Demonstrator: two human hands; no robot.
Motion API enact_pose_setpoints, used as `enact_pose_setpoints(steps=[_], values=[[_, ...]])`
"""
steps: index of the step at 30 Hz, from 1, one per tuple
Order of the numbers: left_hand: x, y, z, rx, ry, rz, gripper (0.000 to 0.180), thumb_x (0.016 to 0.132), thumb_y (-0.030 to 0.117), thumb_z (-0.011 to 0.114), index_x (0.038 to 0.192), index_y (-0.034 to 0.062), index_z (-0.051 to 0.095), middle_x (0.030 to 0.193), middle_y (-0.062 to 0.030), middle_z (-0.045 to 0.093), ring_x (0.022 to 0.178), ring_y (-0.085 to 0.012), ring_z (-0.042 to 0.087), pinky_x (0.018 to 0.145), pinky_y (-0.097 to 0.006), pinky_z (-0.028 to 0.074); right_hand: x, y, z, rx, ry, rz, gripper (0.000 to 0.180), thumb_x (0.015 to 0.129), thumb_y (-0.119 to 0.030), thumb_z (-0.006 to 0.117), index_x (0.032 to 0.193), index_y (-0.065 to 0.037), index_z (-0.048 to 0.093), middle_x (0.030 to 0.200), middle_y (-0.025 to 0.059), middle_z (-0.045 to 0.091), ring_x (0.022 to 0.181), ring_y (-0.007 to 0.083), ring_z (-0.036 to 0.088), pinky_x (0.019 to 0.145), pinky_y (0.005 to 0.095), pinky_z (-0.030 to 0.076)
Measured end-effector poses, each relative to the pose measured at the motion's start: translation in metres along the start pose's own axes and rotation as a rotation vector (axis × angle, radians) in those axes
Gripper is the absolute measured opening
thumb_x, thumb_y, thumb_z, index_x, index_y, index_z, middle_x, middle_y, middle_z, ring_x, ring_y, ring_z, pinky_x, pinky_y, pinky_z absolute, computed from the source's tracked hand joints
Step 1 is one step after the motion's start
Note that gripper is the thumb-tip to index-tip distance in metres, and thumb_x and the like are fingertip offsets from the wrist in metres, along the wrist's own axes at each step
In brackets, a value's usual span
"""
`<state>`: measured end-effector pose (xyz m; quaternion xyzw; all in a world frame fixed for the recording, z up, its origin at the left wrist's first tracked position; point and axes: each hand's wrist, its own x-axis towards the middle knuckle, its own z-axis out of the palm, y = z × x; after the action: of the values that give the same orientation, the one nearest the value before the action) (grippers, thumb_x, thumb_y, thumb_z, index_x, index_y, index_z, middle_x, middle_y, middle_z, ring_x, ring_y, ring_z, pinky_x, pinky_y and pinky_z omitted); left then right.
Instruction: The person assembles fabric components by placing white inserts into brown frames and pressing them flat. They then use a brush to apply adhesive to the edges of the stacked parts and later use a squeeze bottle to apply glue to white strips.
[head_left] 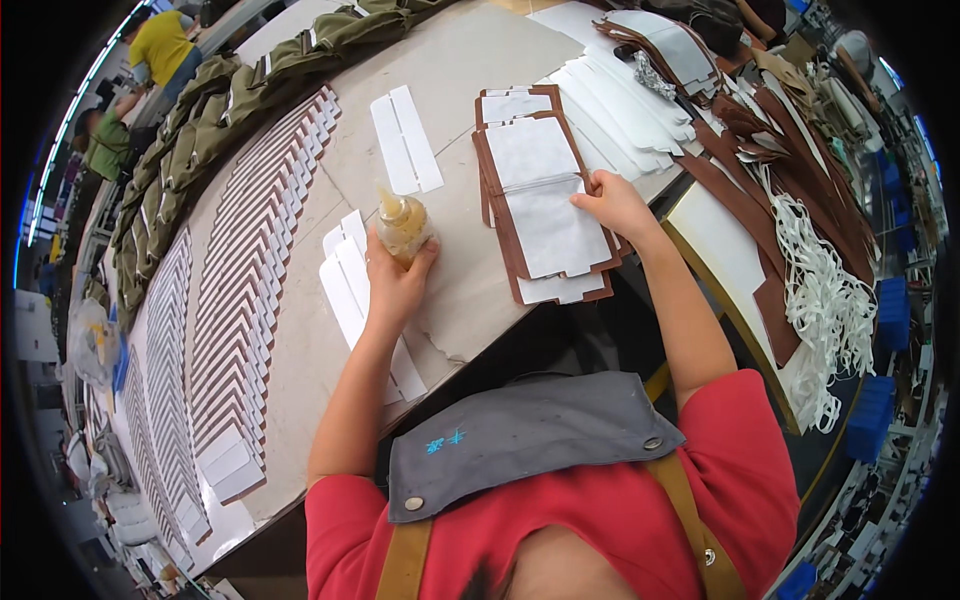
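Note:
My left hand (397, 272) is wrapped round a squat translucent bottle (403, 228) with yellowish contents and a pale nozzle, held upright over the table. At the right edge of a stack of brown panels with white backing (540, 205), my right hand (615, 203) pinches the top panel between thumb and fingers. The panels lie slightly fanned and overhang the table's front edge. Under and beside my left hand are white slotted strips (345, 285). Another pair of white strips (407, 140) lies farther back.
Long overlapping rows of white-and-brown pieces (255, 270) cover the left side of the table. Olive green fabric (200, 150) is heaped along the far left edge. White strips (615, 110), brown strips (730, 190) and tangled white tape (820, 300) lie at right. Other people work at far left.

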<state>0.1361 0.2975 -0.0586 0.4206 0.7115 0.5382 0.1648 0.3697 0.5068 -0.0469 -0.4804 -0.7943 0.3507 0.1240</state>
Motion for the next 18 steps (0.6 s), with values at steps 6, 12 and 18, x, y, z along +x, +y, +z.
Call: enact_pose_setpoints(steps=[6,12,18], values=[[-0.003,-0.005,-0.008,0.107,-0.027,-0.019,0.053,0.076,0.024,0.069,0.117,0.0011,0.044,0.108,-0.0169,0.054,0.103,-0.0319,0.048,0.09,-0.041,0.036,-0.007,-0.018,-0.008,0.01,0.151,-0.113,0.019,0.08,-0.019,0.061,0.082,-0.001,0.054,0.068,0.0072,0.054,0.062,0.0156,0.05,0.058,0.03,0.041],[-0.005,0.002,-0.011,0.299,-0.062,-0.026,0.062,0.076,0.032,0.067,0.124,0.0034,0.04,0.111,-0.016,0.052,0.108,-0.0325,0.042,0.094,-0.045,0.025,0.009,0.002,-0.012,0.187,0.058,-0.021,0.014,0.085,-0.016,0.057,0.088,-0.003,0.053,0.069,-0.0016,0.051,0.061,0.0056,0.043,0.053,0.0226,0.036],[-0.004,0.002,-0.014,0.362,-0.09,-0.06,0.067,0.076,0.034,0.066,0.128,0.004,0.037,0.116,-0.0165,0.048,0.111,-0.0334,0.04,0.095,-0.046,0.023,0.006,-0.004,-0.012,0.369,0.038,0.093,0.019,0.084,-0.02,0.058,0.09,-0.002,0.055,0.078,0.0041,0.056,0.07,0.01,0.051,0.061,0.0251,0.042]])
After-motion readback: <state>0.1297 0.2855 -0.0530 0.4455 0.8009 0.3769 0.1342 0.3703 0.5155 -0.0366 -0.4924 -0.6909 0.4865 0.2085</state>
